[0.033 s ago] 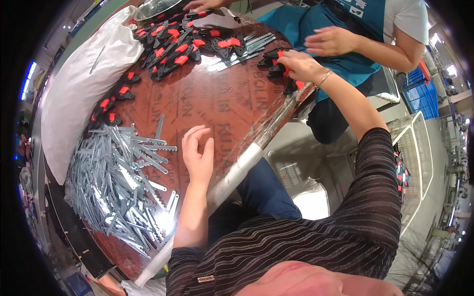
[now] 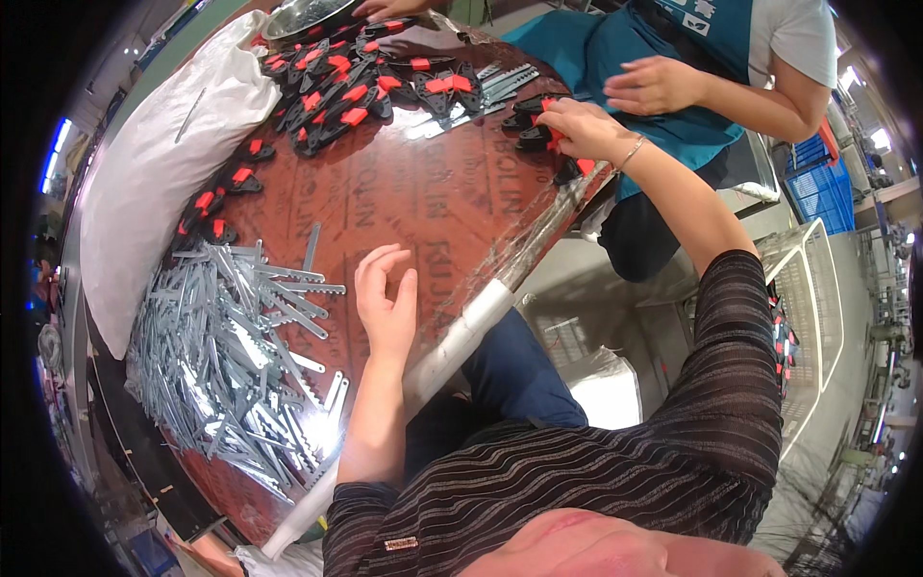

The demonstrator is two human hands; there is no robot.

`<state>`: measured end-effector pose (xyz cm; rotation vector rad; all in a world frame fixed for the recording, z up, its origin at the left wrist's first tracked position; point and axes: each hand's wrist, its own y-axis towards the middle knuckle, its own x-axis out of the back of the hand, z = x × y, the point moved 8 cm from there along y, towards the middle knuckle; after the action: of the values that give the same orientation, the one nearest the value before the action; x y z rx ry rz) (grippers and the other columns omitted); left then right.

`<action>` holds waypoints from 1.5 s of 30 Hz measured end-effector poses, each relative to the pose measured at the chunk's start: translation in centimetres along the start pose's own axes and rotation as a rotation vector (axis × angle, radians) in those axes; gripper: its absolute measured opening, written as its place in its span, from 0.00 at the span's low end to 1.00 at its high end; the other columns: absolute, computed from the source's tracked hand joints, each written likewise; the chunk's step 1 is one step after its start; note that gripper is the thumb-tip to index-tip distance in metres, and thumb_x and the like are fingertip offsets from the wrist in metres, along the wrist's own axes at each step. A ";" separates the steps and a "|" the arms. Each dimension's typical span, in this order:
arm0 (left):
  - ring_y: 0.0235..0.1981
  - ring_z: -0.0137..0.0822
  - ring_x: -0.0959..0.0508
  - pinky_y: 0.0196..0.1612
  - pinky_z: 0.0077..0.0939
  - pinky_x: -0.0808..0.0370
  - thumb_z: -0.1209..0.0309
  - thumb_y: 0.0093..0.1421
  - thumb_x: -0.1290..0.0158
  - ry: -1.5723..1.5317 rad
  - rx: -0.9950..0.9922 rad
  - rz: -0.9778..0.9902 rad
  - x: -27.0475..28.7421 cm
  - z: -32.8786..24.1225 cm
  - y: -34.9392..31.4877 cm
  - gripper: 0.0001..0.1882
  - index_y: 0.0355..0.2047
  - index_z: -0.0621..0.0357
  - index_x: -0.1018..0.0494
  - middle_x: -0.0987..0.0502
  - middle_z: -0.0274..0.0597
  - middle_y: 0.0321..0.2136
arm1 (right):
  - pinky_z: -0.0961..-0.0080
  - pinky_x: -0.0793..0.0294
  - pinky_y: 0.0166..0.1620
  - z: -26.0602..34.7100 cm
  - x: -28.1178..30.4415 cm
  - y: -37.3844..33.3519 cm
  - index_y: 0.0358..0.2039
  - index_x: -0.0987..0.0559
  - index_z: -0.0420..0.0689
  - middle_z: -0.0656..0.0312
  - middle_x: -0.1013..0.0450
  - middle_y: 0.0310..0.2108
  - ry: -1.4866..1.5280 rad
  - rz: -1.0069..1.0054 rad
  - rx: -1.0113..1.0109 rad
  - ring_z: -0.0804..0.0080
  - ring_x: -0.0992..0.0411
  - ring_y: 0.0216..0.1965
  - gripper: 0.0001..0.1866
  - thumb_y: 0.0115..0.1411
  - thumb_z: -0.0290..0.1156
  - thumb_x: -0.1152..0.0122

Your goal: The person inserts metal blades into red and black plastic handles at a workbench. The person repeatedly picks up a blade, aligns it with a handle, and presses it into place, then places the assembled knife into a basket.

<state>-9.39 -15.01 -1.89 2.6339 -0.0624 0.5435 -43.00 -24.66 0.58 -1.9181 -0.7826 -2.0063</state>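
Note:
Over the brown printed board of the table (image 2: 404,183) my left hand (image 2: 386,303) hovers empty, its fingers loosely bent and apart. Just left of it lies a big heap of flat silvery metal strips (image 2: 221,337) with notched edges. My right hand (image 2: 594,133) reaches to the table's far right edge. Its fingers are curled onto a black plastic piece with a red tab (image 2: 554,139), in a small cluster of such pieces; the fingertips partly hide it. A larger pile of these black-and-red pieces (image 2: 336,91) covers the far side of the table.
A white sack (image 2: 163,173) lines the left edge, and a metal bowl (image 2: 306,17) stands at the back. Several metal strips (image 2: 505,87) lie near the far pile. Across the corner, a co-worker's hand (image 2: 659,85) hovers. A white plastic basket (image 2: 812,317) stands at the right.
My right hand has shifted very slightly left over the black-and-red pieces. The co-worker's hand has moved a little to the right. My left hand stays where it was.

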 end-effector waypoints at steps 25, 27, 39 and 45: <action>0.44 0.39 0.28 0.49 0.30 0.31 0.79 0.49 0.45 -0.089 0.097 0.052 -0.7 0.6 -0.3 0.12 0.35 0.59 0.25 0.26 0.42 0.41 | 0.63 0.35 0.54 -4.1 -3.4 5.1 0.55 0.41 0.39 0.47 0.37 0.49 0.088 0.369 -0.220 0.51 0.38 0.53 0.51 0.30 0.40 0.24; 0.44 0.40 0.28 0.49 0.31 0.32 0.80 0.48 0.45 -0.045 0.066 0.044 -0.5 0.6 -0.4 0.12 0.35 0.59 0.25 0.26 0.42 0.41 | 0.63 0.35 0.53 -3.7 -3.0 5.6 0.54 0.40 0.37 0.47 0.36 0.48 0.088 0.313 -0.222 0.50 0.37 0.52 0.46 0.35 0.37 0.28; 0.44 0.41 0.27 0.47 0.30 0.31 0.80 0.48 0.45 -0.037 0.059 0.037 -0.7 1.2 -0.3 0.12 0.35 0.60 0.26 0.26 0.42 0.40 | 0.57 0.28 0.41 -2.1 0.8 6.0 0.44 0.34 0.43 0.48 0.29 0.38 0.018 -0.157 -0.121 0.47 0.30 0.41 0.24 0.43 0.26 0.40; 0.43 0.40 0.27 0.45 0.29 0.30 0.80 0.48 0.45 0.007 -0.015 0.053 -1.0 0.7 -0.4 0.12 0.35 0.60 0.26 0.25 0.42 0.39 | 0.60 0.29 0.43 -1.3 3.0 6.3 0.42 0.34 0.41 0.49 0.30 0.38 0.005 -0.066 -0.101 0.48 0.31 0.43 0.23 0.43 0.24 0.40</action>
<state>-9.98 -15.04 -2.98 2.6224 -0.1343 0.5673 -41.03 -30.01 4.77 -1.9654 -0.7666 -2.1270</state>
